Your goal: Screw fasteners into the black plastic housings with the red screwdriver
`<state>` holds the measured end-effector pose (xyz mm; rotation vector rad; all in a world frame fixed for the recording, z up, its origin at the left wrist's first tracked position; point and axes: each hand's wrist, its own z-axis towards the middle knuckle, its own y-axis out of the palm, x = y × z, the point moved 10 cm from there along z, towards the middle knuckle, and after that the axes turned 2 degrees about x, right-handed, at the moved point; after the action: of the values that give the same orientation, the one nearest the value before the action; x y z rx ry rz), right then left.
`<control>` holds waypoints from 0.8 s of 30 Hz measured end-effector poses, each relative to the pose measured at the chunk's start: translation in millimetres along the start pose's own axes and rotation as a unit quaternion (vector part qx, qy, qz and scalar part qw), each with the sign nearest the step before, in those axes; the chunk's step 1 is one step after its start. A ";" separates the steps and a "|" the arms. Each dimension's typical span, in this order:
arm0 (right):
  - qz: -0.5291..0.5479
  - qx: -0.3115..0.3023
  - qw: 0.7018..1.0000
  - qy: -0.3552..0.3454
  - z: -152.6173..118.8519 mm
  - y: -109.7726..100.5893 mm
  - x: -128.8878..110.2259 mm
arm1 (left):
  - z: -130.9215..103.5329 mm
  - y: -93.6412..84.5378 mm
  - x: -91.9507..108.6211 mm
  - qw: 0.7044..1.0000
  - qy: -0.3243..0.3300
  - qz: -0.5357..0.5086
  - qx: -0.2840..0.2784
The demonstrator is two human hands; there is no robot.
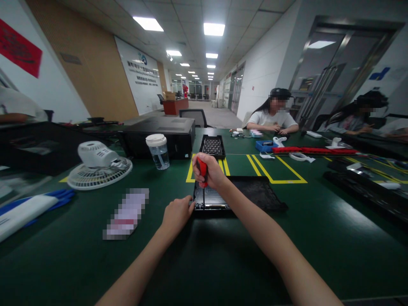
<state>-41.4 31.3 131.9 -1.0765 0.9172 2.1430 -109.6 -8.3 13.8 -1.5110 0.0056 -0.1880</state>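
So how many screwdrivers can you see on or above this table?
1: the red-handled screwdriver, in the person's right hand, shaft pointing down at the black case. Others may be hidden among the table's clutter.

My bare arms reach forward.
My right hand, curled tight, is higher than my left hand.

open black case: 1 | left hand: 1, at its left edge | right hand: 1, above its left part | red-handled screwdriver: 1, same spot | lidded cup: 1, beyond-left of case | white fan: 1, left of case | blue bin: 1, beyond-right of case
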 end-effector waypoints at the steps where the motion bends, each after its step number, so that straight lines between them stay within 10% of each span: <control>1: 0.001 0.003 1.000 -0.004 -0.3 -0.1 -0.9 | 0.0 0.0 -0.2 1.000 -0.001 0.000 -0.002; 24: -0.036 0.115 0.992 -0.034 -9.5 -13.3 -10.3 | 1.6 2.4 -0.6 1.000 0.002 0.002 0.005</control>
<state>-22.1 30.2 132.1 -0.9028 1.0475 1.9490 -109.7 -6.5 11.5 -1.5001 0.0109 -0.1871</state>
